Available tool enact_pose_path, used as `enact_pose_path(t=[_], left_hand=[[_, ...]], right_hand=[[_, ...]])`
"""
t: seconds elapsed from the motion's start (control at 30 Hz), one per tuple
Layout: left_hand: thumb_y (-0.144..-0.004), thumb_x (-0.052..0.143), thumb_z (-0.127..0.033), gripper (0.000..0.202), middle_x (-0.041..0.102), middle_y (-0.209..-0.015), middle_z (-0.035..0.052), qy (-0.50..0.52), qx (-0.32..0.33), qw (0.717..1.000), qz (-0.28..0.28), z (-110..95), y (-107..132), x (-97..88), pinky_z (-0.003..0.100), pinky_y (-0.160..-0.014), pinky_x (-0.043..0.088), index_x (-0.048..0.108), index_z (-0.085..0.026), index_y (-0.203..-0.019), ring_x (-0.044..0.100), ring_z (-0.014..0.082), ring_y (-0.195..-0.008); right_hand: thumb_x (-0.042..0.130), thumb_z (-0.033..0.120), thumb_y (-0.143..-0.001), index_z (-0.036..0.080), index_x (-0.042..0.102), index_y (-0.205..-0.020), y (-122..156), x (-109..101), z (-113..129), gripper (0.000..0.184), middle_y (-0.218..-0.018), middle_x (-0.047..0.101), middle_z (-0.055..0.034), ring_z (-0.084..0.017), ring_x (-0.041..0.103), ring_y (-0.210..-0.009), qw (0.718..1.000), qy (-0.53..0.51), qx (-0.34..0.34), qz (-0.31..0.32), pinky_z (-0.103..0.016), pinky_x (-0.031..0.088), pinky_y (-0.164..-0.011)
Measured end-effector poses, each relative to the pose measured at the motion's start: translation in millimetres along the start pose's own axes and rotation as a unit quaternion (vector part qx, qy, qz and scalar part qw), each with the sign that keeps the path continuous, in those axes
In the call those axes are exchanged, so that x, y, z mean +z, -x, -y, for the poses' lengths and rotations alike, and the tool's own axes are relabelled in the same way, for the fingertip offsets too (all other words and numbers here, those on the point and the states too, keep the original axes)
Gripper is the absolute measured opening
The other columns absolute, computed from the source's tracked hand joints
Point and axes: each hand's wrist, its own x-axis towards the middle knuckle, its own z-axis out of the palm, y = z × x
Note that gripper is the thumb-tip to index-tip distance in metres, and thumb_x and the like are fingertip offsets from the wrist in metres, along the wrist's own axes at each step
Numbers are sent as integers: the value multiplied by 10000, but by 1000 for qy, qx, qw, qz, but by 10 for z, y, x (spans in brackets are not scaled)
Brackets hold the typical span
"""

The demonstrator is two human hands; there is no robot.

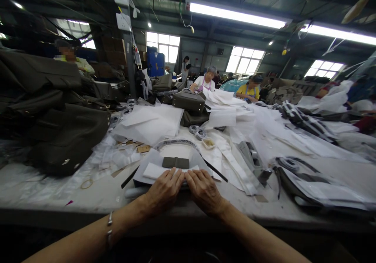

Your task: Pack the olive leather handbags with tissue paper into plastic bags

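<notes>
In front of me on the table lies a dark handbag point(140, 183), largely covered by white wrapping sheets. Its looped handle point(176, 141) is wrapped in clear film, and dark straps point(216, 170) stick out at both sides. A small olive flap point(175, 162) shows on top, above a folded white sheet point(152, 170). My left hand point(168, 186) and my right hand point(203, 188) meet side by side at the bag's near edge. Their fingers are together, bent over the folded white sheet and closed on it; the thumbs are hidden.
Dark olive bags point(70, 137) pile up at left. Paper sheets point(152, 122) and another bag point(189, 99) lie behind. A small dish point(208, 142) and a tape dispenser point(249, 155) stand right of the handle. A partly wrapped bag point(320, 188) lies right. Co-workers point(205, 80) sit beyond.
</notes>
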Motion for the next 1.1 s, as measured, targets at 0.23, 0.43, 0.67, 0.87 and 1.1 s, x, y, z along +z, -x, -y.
enact_pose_path(t=[0.23, 0.43, 0.67, 0.87, 1.1], left_hand=[[-937, 420, -137, 353, 660, -1227, 139, -33, -90, 991, -95, -77, 30, 108, 458, -1033, 424, 582, -81, -1245, 597, 292, -1173], [-981, 290, -77, 389, 686, -1167, 126, -14, -60, 982, -181, -38, 119, 124, 376, -955, 473, 605, -94, -1209, 634, 237, -1103], [-974, 268, -45, 449, 679, -1212, 80, 39, -80, 967, -240, -9, 201, 143, 347, -1031, 426, 638, -133, -1212, 589, 219, -1184], [-958, 268, -61, 475, 681, -1234, 53, 75, -107, 950, -284, -34, 202, 267, 328, -1177, 302, 664, -168, -1199, 551, 178, -1260], [-999, 271, -144, 458, 665, -1283, 23, 67, -96, 962, -245, 17, 228, 233, 313, -1215, 228, 683, -188, -1194, 537, 172, -1278]], right_hand=[[451, 117, -940, 176, 571, -929, -223, -88, -21, 134, -839, 654, -57, -214, 580, -758, 997, -30, 4, 65, -353, 432, -711], [599, 180, -855, 180, 613, -955, -262, -245, 105, 101, -907, 706, -61, -238, 631, -812, 986, -87, 59, 131, -366, 468, -743], [392, 316, -1005, 237, 616, -1247, -441, -248, -1008, 339, -1277, 665, -67, -183, 595, -1188, 936, -128, 280, 170, -321, 430, -1023], [588, 291, -888, 171, 614, -1272, -372, 583, -1776, 403, -1488, 466, -186, -346, 391, -1390, 911, -33, 324, 254, -594, 239, -1110], [569, 286, -891, 247, 694, -1127, -305, 988, -1868, 270, -1460, 522, -109, -303, 392, -1396, 907, -22, 315, 280, -590, 186, -1122]])
